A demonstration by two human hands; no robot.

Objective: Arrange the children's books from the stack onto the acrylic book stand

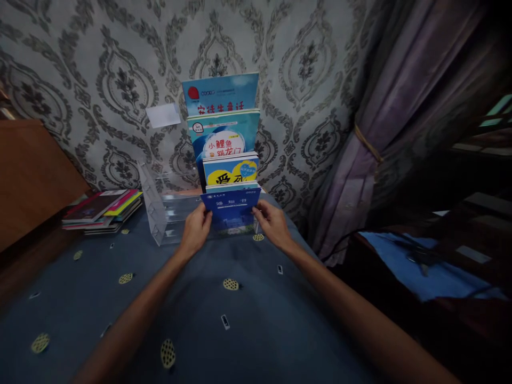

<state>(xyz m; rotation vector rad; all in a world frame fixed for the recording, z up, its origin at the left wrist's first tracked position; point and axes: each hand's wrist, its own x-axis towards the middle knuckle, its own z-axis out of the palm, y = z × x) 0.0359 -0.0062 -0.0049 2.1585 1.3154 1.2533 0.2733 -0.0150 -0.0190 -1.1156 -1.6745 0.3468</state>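
A dark blue booklet (234, 216) with white lettering stands upright at the front of a clear tiered rack (156, 213). My left hand (196, 228) pinches its left edge, and my right hand (272, 221) pinches the right edge. Rising in steps behind the booklet are a blue and yellow book (230, 169), a teal book (224, 133) with a white round title patch, and a taller light blue book (222, 93) at the back. The left half of the rack holds no books. Whether the booklet's bottom edge rests in the front tier, I cannot tell.
On the left lies a pile of books (102, 208). A dark blue cloth (200, 325) with yellow motifs covers the table. Patterned wallpaper (124, 69) rises behind, bearing a white paper (163, 115). At right hangs a tied purple curtain (368, 138), beside a blue sheet (416, 266).
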